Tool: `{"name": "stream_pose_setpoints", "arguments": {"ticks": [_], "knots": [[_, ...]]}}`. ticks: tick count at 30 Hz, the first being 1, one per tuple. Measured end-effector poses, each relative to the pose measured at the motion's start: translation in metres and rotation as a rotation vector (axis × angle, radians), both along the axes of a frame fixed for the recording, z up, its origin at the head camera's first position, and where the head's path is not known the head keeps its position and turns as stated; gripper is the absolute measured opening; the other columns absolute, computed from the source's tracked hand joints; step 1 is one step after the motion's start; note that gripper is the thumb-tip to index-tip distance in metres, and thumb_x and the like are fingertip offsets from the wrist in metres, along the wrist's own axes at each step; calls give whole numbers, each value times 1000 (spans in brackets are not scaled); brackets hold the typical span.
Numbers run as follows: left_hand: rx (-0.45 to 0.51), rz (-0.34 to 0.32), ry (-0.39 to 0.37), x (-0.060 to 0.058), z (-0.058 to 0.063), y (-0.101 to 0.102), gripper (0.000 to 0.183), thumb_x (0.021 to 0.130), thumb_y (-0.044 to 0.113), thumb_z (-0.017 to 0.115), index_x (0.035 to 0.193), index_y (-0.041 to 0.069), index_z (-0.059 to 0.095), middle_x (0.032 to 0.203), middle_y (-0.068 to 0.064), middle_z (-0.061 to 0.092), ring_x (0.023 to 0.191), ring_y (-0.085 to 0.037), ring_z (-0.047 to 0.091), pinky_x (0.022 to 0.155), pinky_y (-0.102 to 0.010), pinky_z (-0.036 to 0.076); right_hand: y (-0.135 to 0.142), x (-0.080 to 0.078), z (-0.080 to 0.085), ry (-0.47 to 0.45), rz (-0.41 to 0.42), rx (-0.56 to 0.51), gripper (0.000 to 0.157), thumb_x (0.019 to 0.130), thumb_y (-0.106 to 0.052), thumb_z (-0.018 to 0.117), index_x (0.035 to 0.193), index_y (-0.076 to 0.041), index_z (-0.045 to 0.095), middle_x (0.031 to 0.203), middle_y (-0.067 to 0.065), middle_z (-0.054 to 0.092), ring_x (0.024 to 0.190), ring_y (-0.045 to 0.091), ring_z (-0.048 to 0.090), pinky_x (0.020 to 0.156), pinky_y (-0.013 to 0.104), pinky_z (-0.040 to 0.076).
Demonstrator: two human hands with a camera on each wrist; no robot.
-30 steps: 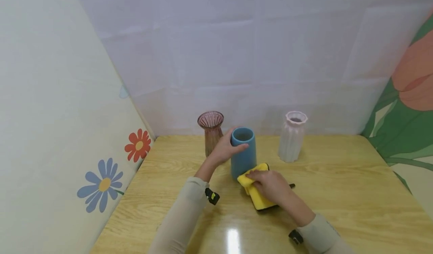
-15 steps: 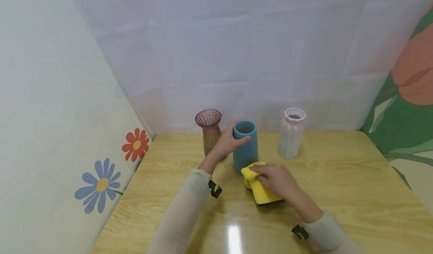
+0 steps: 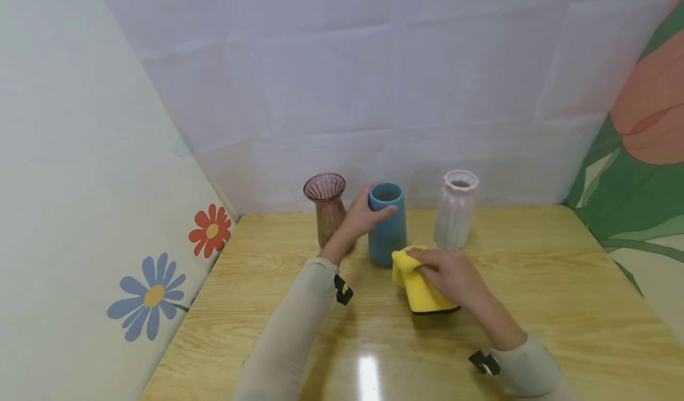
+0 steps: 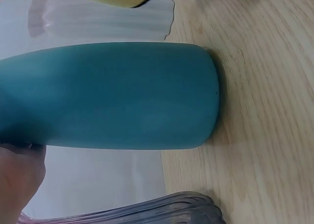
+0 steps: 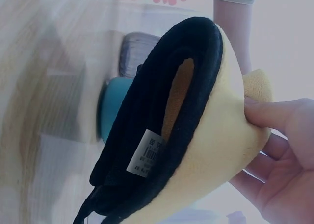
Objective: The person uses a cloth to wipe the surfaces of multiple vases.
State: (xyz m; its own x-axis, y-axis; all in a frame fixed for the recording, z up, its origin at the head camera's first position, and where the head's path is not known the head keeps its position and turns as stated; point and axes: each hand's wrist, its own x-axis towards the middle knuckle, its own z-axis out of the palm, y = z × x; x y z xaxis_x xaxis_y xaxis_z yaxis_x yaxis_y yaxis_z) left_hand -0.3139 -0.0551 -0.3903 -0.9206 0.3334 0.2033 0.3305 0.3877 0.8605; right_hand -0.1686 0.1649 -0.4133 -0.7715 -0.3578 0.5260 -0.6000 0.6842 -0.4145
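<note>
Standing upright on the wooden table, the blue vase is gripped near its rim by the left hand, thumb across the front; its smooth wall looks stiff, probably slippery and breakable, best held round the upper body. Just right of the blue vase, the right hand pinches a yellow cloth, seemingly soft and light. Left of the blue vase: the purple glass vase; farther right: the white vase.

Three vases on one table, plus one yellow cloth. Two hands in there too, and two black wrist gadgets.
</note>
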Motion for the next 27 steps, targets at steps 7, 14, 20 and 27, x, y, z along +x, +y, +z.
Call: {"name": "stream_pose_setpoints", "arguments": {"ticks": [7, 14, 20, 27], "knots": [[8, 11, 25, -7, 0, 7, 77, 90, 40, 75, 153, 13, 39, 138, -9, 59, 125, -28, 57, 102, -49, 49, 13, 1, 5, 49, -32, -33, 36, 81, -3, 82, 116, -9, 77, 112, 12, 75, 96, 34, 74, 78, 48, 60], [11, 10, 41, -16, -1, 10, 77, 91, 37, 75, 153, 11, 38, 137, -11, 59, 125, -29, 57, 102, -50, 49, 25, 4, 9, 102, -50, -51, 38, 78, 4, 82, 114, -8, 77, 111, 13, 75, 93, 35, 74, 75, 48, 60], [14, 20, 75, -23, -4, 11, 76, 91, 36, 75, 152, 9, 38, 135, -12, 59, 123, -30, 58, 100, -51, 49, 37, 6, 9, 126, -93, -53, 38, 76, 4, 84, 113, -7, 78, 108, 13, 76, 91, 36, 74, 75, 49, 60], [28, 46, 76, -27, -5, 15, 76, 91, 36, 75, 152, 9, 39, 136, -13, 59, 123, -30, 57, 100, -49, 49, 57, 9, 7, 102, -111, -90, 39, 76, 7, 82, 113, -3, 76, 114, 13, 74, 94, 37, 74, 75, 47, 60]]}}
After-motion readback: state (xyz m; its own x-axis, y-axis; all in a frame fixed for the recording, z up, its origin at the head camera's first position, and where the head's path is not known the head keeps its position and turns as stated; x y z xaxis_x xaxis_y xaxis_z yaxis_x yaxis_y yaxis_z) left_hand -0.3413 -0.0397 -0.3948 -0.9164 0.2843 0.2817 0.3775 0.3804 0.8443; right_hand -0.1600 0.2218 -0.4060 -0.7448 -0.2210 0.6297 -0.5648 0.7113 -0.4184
